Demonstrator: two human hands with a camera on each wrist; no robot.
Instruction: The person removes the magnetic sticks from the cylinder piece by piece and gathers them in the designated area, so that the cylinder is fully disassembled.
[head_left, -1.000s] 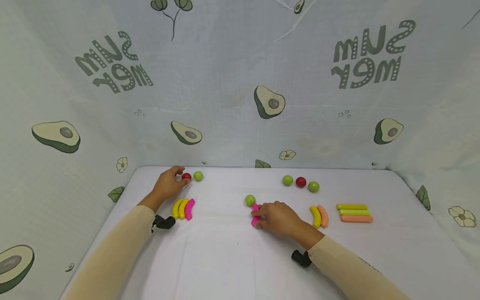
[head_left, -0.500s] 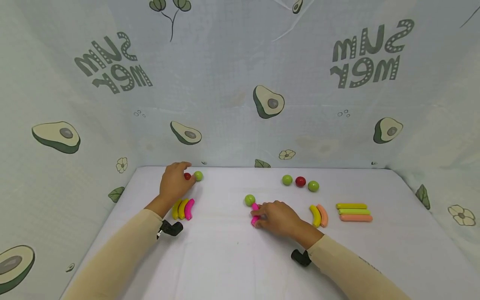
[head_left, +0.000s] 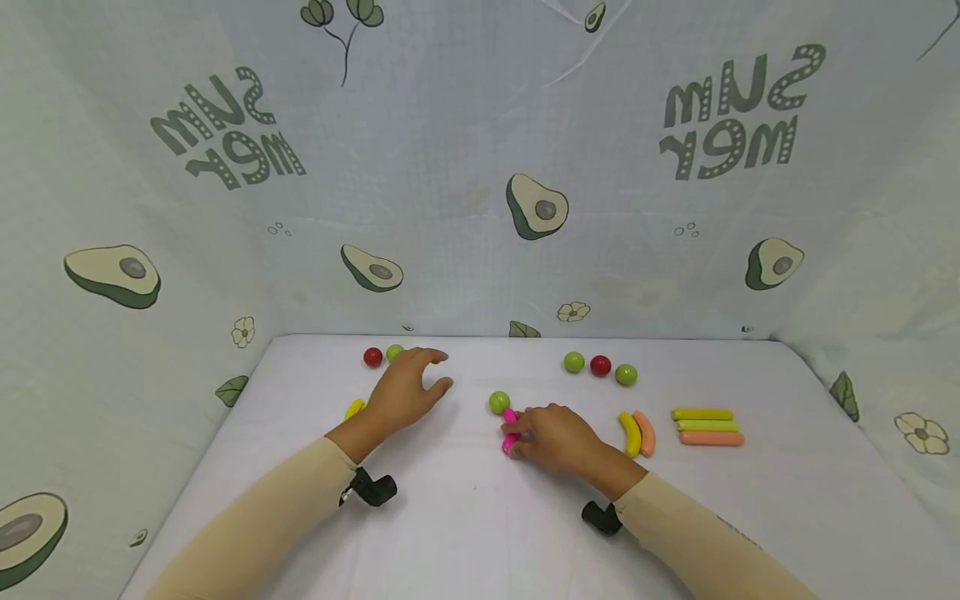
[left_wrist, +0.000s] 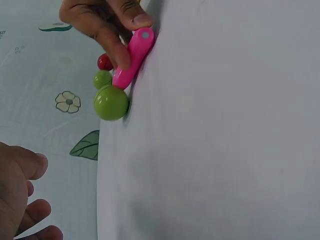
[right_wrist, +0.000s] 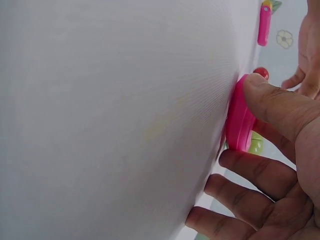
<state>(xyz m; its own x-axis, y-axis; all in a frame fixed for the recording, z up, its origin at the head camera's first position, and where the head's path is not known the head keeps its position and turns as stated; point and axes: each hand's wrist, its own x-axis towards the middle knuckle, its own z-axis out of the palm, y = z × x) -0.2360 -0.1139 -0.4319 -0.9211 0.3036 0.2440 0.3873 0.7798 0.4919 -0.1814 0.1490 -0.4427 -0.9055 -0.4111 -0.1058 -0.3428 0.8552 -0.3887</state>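
My right hand (head_left: 558, 437) pinches a pink banana-shaped toy (right_wrist: 239, 117) between thumb and fingers, low over the white cloth near the middle. A shiny green ball (head_left: 498, 402) sits just beyond the toy's far end. Left of that, my left hand (head_left: 405, 393) is held over the table with thumb and fingers spread, nothing between them. Behind it lie a red ball (head_left: 372, 357) and a partly covered green ball (head_left: 393, 352). Its wrist hides most of the left banana group, leaving part of a yellow toy banana (head_left: 354, 408) showing.
At the back right, a red ball (head_left: 600, 366) stands between two green ones. Nearer, a yellow toy banana (head_left: 630, 435) lies beside an orange one (head_left: 645, 433). Further right are three straight sticks (head_left: 707, 425). A printed cloth (head_left: 465, 275) hangs behind the table.
My left hand has left the red and green balls at the back left and moved right and nearer, with fingers spread. My right hand keeps its hold on the pink banana-shaped toy.
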